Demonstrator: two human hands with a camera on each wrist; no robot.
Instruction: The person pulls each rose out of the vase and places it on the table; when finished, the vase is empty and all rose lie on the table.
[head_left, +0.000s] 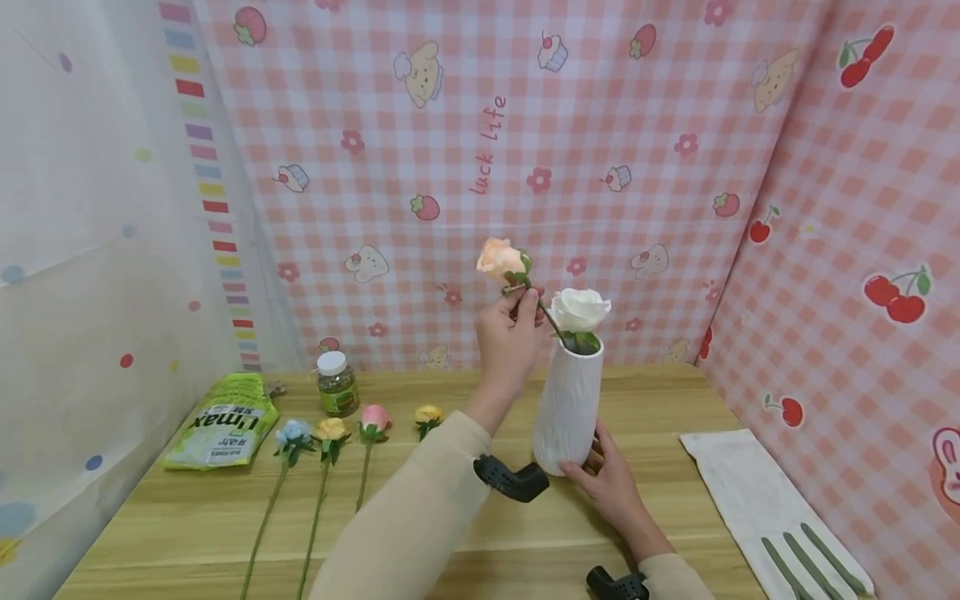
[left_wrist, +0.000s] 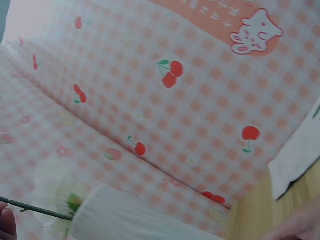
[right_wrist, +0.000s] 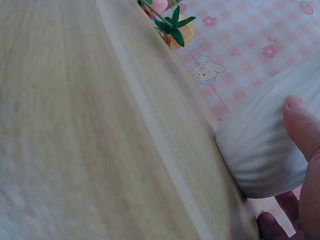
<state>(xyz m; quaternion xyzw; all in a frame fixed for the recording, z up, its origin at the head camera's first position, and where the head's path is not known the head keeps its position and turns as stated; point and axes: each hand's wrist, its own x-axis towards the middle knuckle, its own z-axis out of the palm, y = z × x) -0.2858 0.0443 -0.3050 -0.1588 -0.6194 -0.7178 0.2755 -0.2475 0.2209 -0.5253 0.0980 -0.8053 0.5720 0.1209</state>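
My left hand (head_left: 510,337) pinches a peach rose (head_left: 501,260) by its stem just below the bloom. The stem (left_wrist: 37,209) slants down into the mouth of a white ribbed vase (head_left: 572,408). A white rose (head_left: 581,310) stands in the same vase, its bloom just above the rim. Low on the vase, my right hand (head_left: 611,483) grips the base, with the thumb (right_wrist: 302,125) on one side and fingers behind. In the right wrist view the vase's lower edge is at the wooden table.
Blue (head_left: 293,433), yellow (head_left: 330,430) and pink (head_left: 374,419) roses lie at left, with another yellow rose (head_left: 428,415) nearby. Behind them are a green bag (head_left: 225,421) and a lidded jar (head_left: 337,387). A white cloth (head_left: 738,467) with green stripes lies at right. Patterned curtains enclose the table (head_left: 675,400).
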